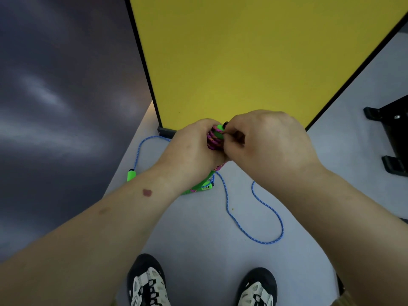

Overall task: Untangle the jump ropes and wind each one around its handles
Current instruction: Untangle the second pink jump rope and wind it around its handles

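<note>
Fingers [229, 138] pinching pink rope [213, 141], green handles [219, 131]

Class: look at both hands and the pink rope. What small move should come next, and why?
Probably one more turn of the pink rope round the green handles. The left hand grips the wound bundle, the right hand pinches the cord at its top, and a short pink tail hangs loose below. The blue rope lies unwound on the floor.

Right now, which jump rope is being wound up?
The pink rope, coiled around green handles held in both hands. The blue rope lies loose on the floor.
</note>
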The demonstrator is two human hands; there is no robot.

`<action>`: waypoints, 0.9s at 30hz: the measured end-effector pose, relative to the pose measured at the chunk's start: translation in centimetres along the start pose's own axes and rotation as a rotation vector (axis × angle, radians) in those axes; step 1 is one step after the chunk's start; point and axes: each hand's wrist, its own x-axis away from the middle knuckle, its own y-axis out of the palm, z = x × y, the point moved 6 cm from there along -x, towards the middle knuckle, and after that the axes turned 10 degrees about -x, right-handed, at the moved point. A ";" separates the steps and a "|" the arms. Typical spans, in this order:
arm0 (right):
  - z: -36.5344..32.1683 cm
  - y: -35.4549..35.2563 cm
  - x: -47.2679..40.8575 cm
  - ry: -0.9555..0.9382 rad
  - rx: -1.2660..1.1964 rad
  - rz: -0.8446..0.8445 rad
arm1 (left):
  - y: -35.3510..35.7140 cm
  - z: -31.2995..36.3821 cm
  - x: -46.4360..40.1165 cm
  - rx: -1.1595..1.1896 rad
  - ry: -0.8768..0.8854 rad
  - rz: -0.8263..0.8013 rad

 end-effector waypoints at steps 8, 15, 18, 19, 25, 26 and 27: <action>4.0 -0.5 -0.8 0.508 -1.042 0.173 | -1.0 -0.2 0.3 0.057 -0.002 0.054; 4.8 -0.3 -1.3 0.607 -1.479 0.121 | -0.6 -0.3 0.3 -0.060 -0.002 -0.091; 4.2 -0.5 -1.3 0.516 -1.376 0.015 | -0.7 0.7 0.3 0.204 -0.002 -0.206; 4.0 -0.5 -1.2 0.487 -1.334 -0.019 | -1.0 1.2 0.0 0.262 0.023 -0.176; 3.9 -1.5 -0.7 0.448 -1.266 -0.049 | -2.6 3.2 -0.4 0.359 0.093 0.098; 4.1 -1.5 -0.6 0.450 -1.277 -0.042 | -2.7 3.2 -0.4 0.375 0.076 0.129; 4.2 -1.6 -0.5 0.451 -1.287 -0.034 | -2.7 3.1 -0.4 0.404 0.060 0.157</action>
